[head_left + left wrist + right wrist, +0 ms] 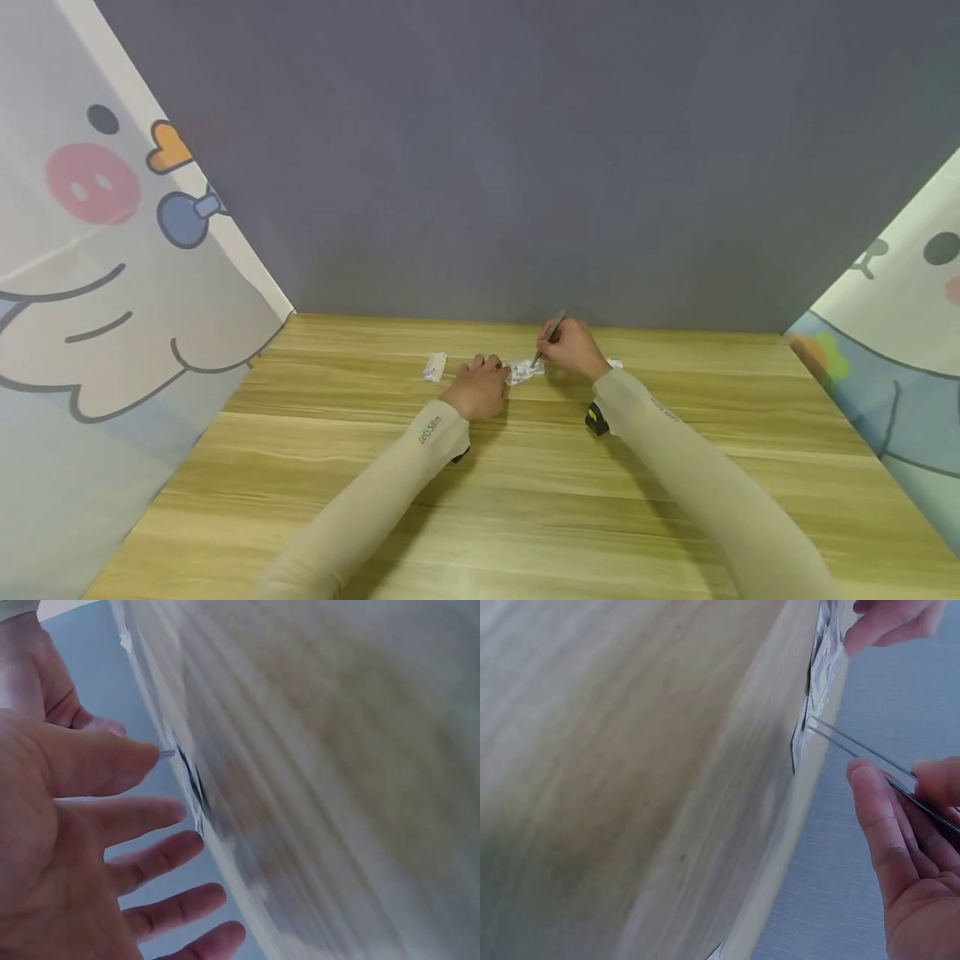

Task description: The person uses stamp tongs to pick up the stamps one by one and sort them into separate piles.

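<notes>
Small white printed paper pieces [525,372] lie in a loose, overlapping group on the wooden table, between the two hands. My right hand [572,346] holds metal tweezers [556,325] between thumb and fingers. In the right wrist view, the two tips of the tweezers [922,805] stand slightly apart at the papers [821,682]. My left hand [480,388] lies at the group's left side, its fingertips at the edge of the papers. The left wrist view shows its fingers [161,861] extended and spread. Whether the tweezers grip a piece, I cannot tell.
A separate white paper stack [435,367] lies left of the left hand. Another white piece [616,364] shows partly behind the right wrist. A grey wall [480,167] rises at the table's back edge, with cartoon-printed panels [97,333] at the sides.
</notes>
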A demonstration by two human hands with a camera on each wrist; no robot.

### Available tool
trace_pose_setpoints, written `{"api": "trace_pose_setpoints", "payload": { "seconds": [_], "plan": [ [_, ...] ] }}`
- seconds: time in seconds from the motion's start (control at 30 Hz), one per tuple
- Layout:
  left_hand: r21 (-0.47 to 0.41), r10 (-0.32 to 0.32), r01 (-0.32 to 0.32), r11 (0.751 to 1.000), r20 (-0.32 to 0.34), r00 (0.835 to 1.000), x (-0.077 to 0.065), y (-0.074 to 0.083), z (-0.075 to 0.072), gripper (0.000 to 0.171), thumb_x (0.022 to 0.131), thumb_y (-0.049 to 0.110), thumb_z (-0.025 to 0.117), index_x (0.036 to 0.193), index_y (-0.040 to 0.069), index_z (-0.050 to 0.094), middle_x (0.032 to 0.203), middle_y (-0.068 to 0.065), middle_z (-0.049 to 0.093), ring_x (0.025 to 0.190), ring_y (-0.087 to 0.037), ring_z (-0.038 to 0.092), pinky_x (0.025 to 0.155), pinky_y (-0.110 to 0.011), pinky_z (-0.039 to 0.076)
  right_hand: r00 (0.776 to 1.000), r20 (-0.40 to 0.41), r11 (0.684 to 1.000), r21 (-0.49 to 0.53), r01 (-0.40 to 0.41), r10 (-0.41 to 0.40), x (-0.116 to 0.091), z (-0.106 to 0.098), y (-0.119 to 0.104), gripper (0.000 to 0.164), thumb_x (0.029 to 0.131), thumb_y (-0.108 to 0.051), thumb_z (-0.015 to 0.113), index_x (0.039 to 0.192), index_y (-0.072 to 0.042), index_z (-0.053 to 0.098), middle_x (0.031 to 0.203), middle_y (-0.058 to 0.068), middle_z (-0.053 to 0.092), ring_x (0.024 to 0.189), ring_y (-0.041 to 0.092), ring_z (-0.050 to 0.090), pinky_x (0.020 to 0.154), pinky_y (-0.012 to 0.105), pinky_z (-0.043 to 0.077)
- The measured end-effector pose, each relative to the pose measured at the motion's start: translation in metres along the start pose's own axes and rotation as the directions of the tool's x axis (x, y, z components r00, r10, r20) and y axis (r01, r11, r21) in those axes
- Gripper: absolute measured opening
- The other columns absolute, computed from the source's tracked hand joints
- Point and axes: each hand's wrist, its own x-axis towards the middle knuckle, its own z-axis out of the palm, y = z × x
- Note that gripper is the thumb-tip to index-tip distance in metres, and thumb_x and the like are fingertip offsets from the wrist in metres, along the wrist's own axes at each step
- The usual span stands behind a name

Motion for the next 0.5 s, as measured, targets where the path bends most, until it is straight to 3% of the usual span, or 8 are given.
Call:
{"api": "trace_pose_setpoints", "payload": {
  "seconds": [0.17,0.37,0.5],
  "plan": [
    [0.028,0.012,-0.013,1.000,0.015,1.000,0.0030,0.0016,0.0016,0.043,0.100,0.032,0.048,0.140,0.018,0.047,0.139,0.001,0.038,0.116,-0.020,0.035,0.094,-0.043,0.037,1.000,-0.003,1.000,-0.020,0.003,-0.003,0.0018,0.0026,-0.0002,0.007,0.089,-0.006,0.062,0.082,-0.004,0.063,0.078,0.012,0.068,0.067,0.020,0.067,0.058,0.026,0.056],
    [-0.016,0.018,-0.018,1.000,0.024,1.000,0.0038,0.0026,-0.0009,0.046,0.099,0.028,0.049,0.144,0.020,0.043,0.148,0.003,0.034,0.124,-0.021,0.033,0.101,-0.047,0.033,1.000,-0.008,0.999,-0.035,-0.016,0.016,0.0023,0.0022,0.0000,0.008,0.089,-0.006,0.062,0.082,-0.005,0.063,0.077,0.011,0.068,0.065,0.019,0.067,0.057,0.028,0.056],
    [-0.037,0.039,-0.038,0.999,0.014,0.999,0.0039,0.0049,-0.0014,0.043,0.099,0.027,0.050,0.142,0.023,0.046,0.140,0.002,0.039,0.118,-0.020,0.035,0.096,-0.044,0.035,1.000,-0.014,0.999,-0.045,-0.020,0.019,0.0023,0.0019,0.0002,0.008,0.089,-0.006,0.062,0.082,-0.005,0.062,0.076,0.009,0.068,0.065,0.019,0.067,0.057,0.027,0.055]
  ]
}}
